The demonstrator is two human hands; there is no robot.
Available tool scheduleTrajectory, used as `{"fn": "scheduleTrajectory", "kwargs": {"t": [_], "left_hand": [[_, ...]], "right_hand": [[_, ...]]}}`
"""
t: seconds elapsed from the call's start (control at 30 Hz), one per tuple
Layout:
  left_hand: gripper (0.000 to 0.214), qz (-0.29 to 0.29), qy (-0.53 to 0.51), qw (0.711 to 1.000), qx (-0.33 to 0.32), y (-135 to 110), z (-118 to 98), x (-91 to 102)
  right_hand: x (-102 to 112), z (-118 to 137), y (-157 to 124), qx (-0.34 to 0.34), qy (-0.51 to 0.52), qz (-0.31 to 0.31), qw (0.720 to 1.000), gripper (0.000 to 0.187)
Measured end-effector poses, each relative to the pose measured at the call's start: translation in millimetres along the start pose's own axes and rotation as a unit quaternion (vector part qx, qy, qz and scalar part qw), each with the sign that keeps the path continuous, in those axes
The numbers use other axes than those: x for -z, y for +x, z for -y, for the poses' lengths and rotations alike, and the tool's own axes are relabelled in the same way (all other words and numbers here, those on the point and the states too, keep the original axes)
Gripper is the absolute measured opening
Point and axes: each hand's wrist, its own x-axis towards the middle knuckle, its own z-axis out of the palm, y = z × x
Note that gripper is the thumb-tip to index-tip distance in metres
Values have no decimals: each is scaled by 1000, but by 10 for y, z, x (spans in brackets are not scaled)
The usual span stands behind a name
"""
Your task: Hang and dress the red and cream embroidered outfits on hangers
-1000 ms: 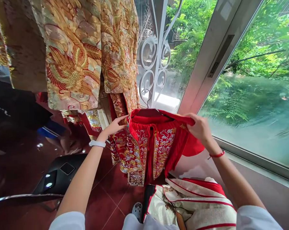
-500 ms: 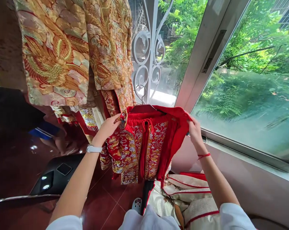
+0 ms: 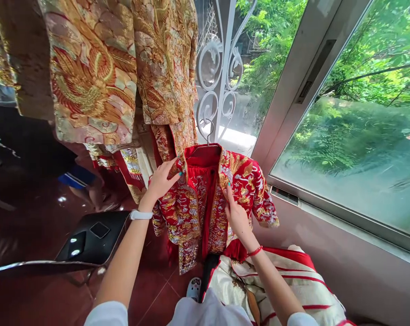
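A red jacket with gold embroidery hangs open on a hanger whose metal hook sticks up above the collar. My left hand grips the jacket's left shoulder near the collar, fingers closed on the cloth. My right hand pinches the right front edge of the jacket, just below the collar. The red lining shows between the two front panels.
Gold embroidered robes hang close on the left. A white scrolled metal grille and a large window stand behind. A black chair seat is at lower left. A cream and red garment lies below my right arm.
The jacket's right side, earlier turned out with the red lining showing, now lies flat with its embroidered face out. My right hand moved from the right shoulder inward to the front edge.
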Motion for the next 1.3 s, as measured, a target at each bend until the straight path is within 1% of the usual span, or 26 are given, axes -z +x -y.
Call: {"fn": "scheduleTrajectory", "kwargs": {"t": [0.03,0.1,0.17,0.2,0.23,0.3,0.4,0.5,0.6,0.63,0.67,0.7,0.73,0.8,0.83,0.9,0.97,1.03,1.1,1.13,1.17,1.2,1.23,1.3], "left_hand": [[63,-23,-2,1000,-5,-53,-19,-22],[67,-95,18,995,-2,-184,-95,-96],[69,-180,61,982,19,-310,-203,-210],[69,-210,82,974,34,-356,-261,-278],[69,-225,97,968,47,-384,-317,-349],[69,-218,99,969,68,-382,-421,-482],[63,-181,46,978,90,-285,-555,-592],[65,-188,-3,977,101,-213,-713,-544],[65,-234,-9,968,86,-245,-915,-456],[64,-242,-4,967,81,-269,-975,-459],[63,-238,5,968,78,-292,-1022,-487],[61,-221,19,972,82,-312,-1051,-539],[60,-192,37,976,94,-327,-1059,-611],[59,-124,70,982,123,-345,-1017,-772],[59,-100,78,983,134,-353,-975,-837],[59,-89,65,986,127,-375,-885,-884],[60,-111,25,990,88,-400,-837,-790],[61,-145,-14,988,55,-411,-872,-584],[61,-182,-31,982,50,-398,-988,-359],[61,-195,-33,979,54,-384,-1065,-278],[60,-202,-33,977,57,-365,-1142,-236],[60,-202,-34,977,57,-345,-1210,-244],[59,-195,-35,979,54,-324,-1262,-302],[57,-167,-33,984,57,-285,-1290,-548]], "right_hand": [[-10,-70,35,-2,9,-20,1000,72],[-27,-195,74,-9,19,-52,998,74],[-76,-278,90,-11,25,-69,997,73],[-116,-299,99,-11,26,-72,997,73],[-162,-306,112,-13,27,-73,997,72],[-254,-280,152,-20,27,-71,997,72],[-327,-185,222,-38,35,-58,997,73],[-269,-136,250,-23,70,-53,996,72],[-156,-208,220,-13,114,-100,988,68],[-135,-248,206,-24,122,-118,985,68],[-132,-286,196,-39,122,-132,983,67],[-149,-315,192,-54,116,-136,982,66],[-186,-330,196,-66,106,-130,984,65],[-308,-308,222,-74,84,-98,989,64],[-382,-275,240,-70,77,-80,991,63],[-518,-190,269,-55,76,-56,994,63],[-592,-123,274,-44,83,-53,994,64],[-574,-112,255,-45,90,-65,993,66],[-480,-157,229,-59,97,-101,988,67],[-418,-191,218,-70,99,-123,985,67],[-358,-226,212,-82,101,-144,981,67],[-306,-254,211,-93,102,-161,977,67],[-269,-271,216,-100,101,-171,975,67],[-253,-261,243,-107,92,-161,977,66]]}}
